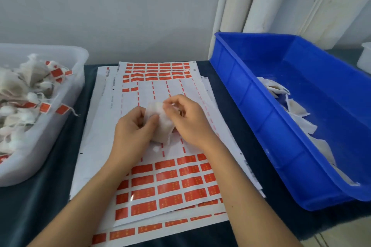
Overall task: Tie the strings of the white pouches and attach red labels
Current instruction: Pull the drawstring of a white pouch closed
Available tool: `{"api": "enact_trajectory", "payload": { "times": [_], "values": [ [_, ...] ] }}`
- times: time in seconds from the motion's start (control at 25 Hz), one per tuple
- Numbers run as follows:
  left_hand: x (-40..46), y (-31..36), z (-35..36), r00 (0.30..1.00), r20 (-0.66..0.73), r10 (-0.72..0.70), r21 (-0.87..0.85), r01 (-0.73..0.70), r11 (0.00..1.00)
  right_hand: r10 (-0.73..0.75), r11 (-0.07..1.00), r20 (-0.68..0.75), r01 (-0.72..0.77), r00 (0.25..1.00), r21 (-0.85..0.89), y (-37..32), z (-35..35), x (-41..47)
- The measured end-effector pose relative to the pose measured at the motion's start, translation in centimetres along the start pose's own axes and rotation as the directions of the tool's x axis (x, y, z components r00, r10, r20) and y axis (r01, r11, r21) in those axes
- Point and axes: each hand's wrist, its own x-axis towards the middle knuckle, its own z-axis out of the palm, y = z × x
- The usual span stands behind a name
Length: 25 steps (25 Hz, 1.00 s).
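We grip one white pouch [160, 124] in both hands, left hand [132, 126] and right hand [186, 118] pinching its top: tying, we judge. Next, a red label [143, 182] from the sheet.

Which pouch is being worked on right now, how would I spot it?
Start at the label sheets in the middle of the dark table, between the clear tub and the blue bin. Above their bare middle, both hands hold one white pouch. Unlike the binned pouches, it alone is held.
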Motion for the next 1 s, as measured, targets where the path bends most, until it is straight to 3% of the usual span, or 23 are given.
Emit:
{"api": "enact_trajectory", "payload": {
  "times": [0.12,0.24,0.44,0.52,0.68,0.84,0.92,1.0],
  "values": [
    [0.2,-0.3,-0.4,0.995,-0.012,-0.102,-0.115,0.1,0.988,0.024,0.999,-0.054,-0.023,0.998,0.029,1.3,0.8,-0.7],
    [0.0,0.0,-0.2,0.991,0.084,-0.1,-0.196,0.115,0.974,0.002,1.0,-0.166,0.001,0.986,0.018,1.5,0.5,-1.0],
    [-0.1,0.8,-0.4,0.964,0.264,-0.037,-0.104,0.067,0.992,-0.032,0.999,-0.16,0.026,0.987,-0.042,1.0,0.8,-1.2],
    [0.0,0.9,-0.6,0.941,0.336,-0.028,-0.085,0.06,0.995,-0.065,0.996,-0.22,0.049,0.973,-0.074,1.1,0.9,-1.2],
    [0.0,0.8,-1.1,0.899,0.433,-0.062,-0.048,0.092,0.995,-0.068,0.994,-0.406,0.025,0.911,-0.111,1.4,0.5,-0.9],
    [0.1,1.2,-1.2,0.801,0.597,-0.045,-0.02,0.071,0.997,0.026,0.998,-0.604,-0.054,0.796,-0.029,1.5,-0.5,-0.7],
    [0.0,1.3,-1.0,0.768,0.639,-0.036,-0.003,0.049,0.999,0.037,0.998,-0.657,-0.066,0.753,-0.019,1.5,-0.7,-0.7],
    [-0.1,1.4,-0.7,0.771,0.636,-0.037,-0.001,0.049,0.999,0.066,0.997,-0.636,-0.079,0.769,0.008,1.6,-0.7,-0.6]
  ]
}}
